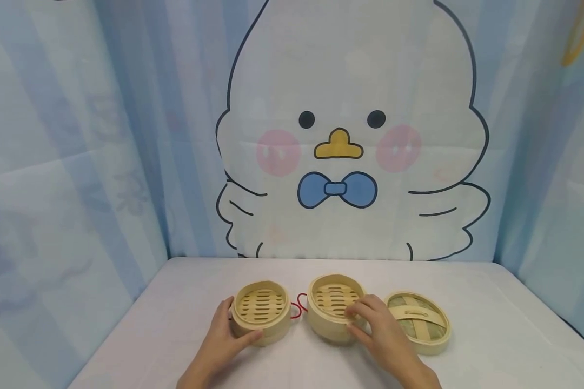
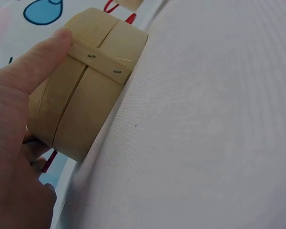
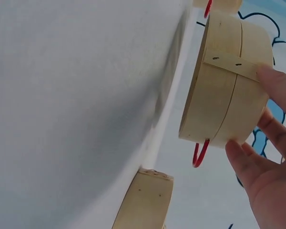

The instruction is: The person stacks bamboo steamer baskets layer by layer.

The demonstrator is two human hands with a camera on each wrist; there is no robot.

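My left hand (image 1: 219, 340) grips a small round bamboo steamer basket (image 1: 272, 333) on the table, thumb on its near wall and fingers round the far left side. In the left wrist view the thumb presses beside a stapled strip (image 2: 97, 59) on that wall. My right hand (image 1: 389, 343) holds a second steamer basket (image 1: 327, 326) by its right side, thumb and fingers on the wall. This one leans toward me, and in the right wrist view it is raised off the cloth. Both have slatted tops and red loops (image 3: 195, 160).
A round woven bamboo lid (image 1: 418, 312) with a strap handle rests at the right, just beyond my right hand. White cloth covers the table (image 1: 506, 335). Behind it hangs a curtain (image 1: 340, 232) with a cartoon bird; blue-striped curtains close both sides.
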